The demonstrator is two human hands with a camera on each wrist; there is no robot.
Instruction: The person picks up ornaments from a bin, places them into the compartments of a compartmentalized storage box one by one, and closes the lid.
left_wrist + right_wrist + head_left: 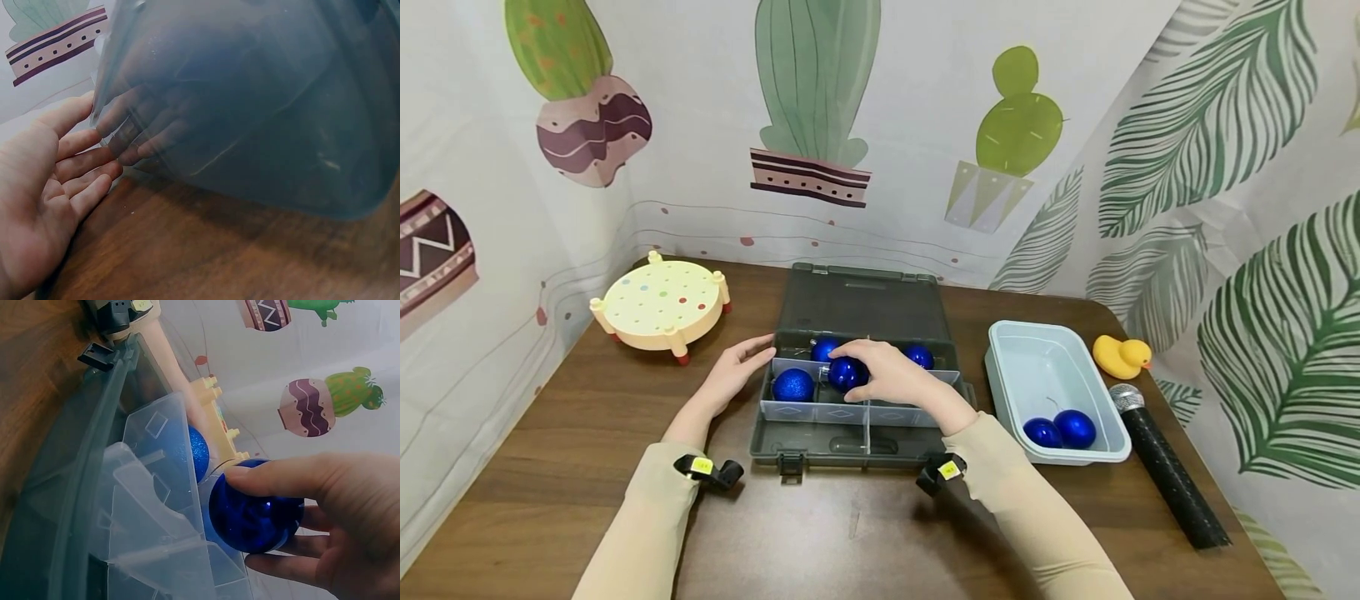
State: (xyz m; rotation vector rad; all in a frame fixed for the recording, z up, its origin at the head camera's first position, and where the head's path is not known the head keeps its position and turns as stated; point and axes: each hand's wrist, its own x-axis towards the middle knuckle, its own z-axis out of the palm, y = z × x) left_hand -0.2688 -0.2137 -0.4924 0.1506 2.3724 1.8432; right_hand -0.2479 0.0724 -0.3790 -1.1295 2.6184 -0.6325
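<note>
One blue ball (847,377), partly hidden by the right hand (891,375) pinching it, is over a box (808,437) the relaxed, empty left hand (735,375) touches.

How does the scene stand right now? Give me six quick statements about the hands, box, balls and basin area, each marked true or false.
1. The right hand holds a shiny blue ball. True.
2. The left hand is at the left side of the box. True.
3. The lid of the box is shut. False: it is open.
4. The basin contains no balls. False: two blue balls lie in it.
5. The microphone lies to the right of the basin. True.
6. The yellow duck sits inside the basin. False: it is outside, to the basin's right.
</note>
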